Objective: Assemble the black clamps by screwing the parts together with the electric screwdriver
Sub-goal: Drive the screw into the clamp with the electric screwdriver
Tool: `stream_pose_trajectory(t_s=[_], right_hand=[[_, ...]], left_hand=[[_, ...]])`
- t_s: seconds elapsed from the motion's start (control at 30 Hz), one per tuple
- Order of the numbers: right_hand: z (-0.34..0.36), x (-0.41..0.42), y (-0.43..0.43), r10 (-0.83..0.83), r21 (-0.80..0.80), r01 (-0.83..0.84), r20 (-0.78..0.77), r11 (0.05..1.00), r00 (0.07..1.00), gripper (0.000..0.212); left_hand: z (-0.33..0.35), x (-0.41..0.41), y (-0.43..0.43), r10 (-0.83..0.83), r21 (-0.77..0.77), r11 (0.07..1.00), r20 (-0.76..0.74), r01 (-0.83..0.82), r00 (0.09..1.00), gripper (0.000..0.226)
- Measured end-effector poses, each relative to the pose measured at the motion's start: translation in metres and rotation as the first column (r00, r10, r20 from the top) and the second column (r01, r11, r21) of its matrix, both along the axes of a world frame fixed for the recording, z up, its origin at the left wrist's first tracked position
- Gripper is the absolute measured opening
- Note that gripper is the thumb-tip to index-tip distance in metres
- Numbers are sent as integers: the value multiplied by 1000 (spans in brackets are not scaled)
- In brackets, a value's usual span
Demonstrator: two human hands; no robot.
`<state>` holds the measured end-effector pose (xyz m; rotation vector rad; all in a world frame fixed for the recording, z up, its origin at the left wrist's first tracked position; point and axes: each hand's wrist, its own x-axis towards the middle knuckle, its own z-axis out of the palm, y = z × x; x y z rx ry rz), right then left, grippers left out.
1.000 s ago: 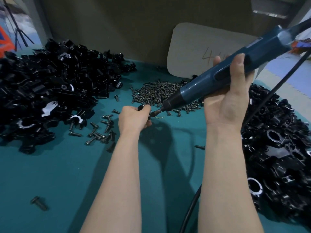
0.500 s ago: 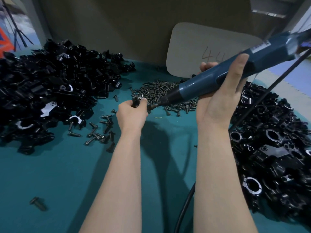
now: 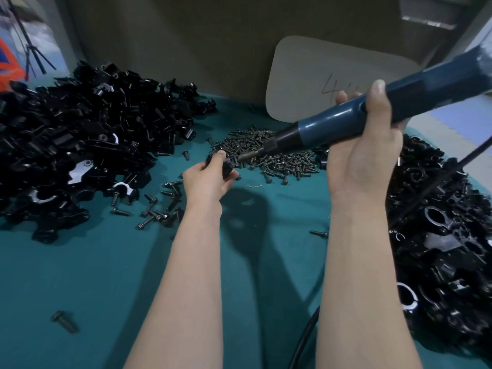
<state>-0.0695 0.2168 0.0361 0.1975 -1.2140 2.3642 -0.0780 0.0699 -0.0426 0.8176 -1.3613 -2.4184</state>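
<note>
Gripping the screwdriver (image 3: 346,121), right hand (image 3: 364,155) is over the table (image 3: 80,275) middle. Left hand (image 3: 207,179), leftward, pinches a clamp (image 3: 226,166). Tool axis slopes down-left; bit tip just right of clamp, contact unclear. Beyond, screws (image 3: 279,158) lie heaped toward the far edge.

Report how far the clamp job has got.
Done: right pile looks like assembled clamps. In hand: left hand grips a clamp; right hand holds the electric screwdriver, its bit at the clamp. Left: the large left pile of parts and the screw heap.

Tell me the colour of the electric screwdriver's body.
Dark blue body on the electric screwdriver, with a black nose; head view.
</note>
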Motion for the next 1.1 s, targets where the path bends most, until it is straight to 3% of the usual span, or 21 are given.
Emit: stream_pose_trajectory(t_s=[0.17,0.33,0.5,0.67,0.83,1.0,1.1], right_hand=[[2,0,-8,25,-29,-27,-78,999,997,47],[4,2,-14,-52,-9,52,-29,999,998,53],[1,2,-15,-29,-17,29,10,999,1000,54],[-4,-1,-18,-48,33,49,-29,998,998,39],[-6,0,-26,-69,40,71,-42,997,997,25],[-5,-1,-21,-62,-5,61,-25,998,998,53],[-3,-3,-18,-30,-89,26,-39,996,999,50]], left_hand=[[-5,-4,2,49,-61,997,1,-49,999,20],[-3,-3,6,68,-152,986,-5,-68,998,26],[-5,-4,7,68,-178,982,0,-67,998,26],[-8,-7,10,89,-305,949,11,-82,996,24],[-11,-8,8,144,-330,934,-7,-139,989,24],[-12,-9,9,140,-351,925,-33,-142,990,22],[-12,-10,9,131,-325,937,-17,-129,991,23]])
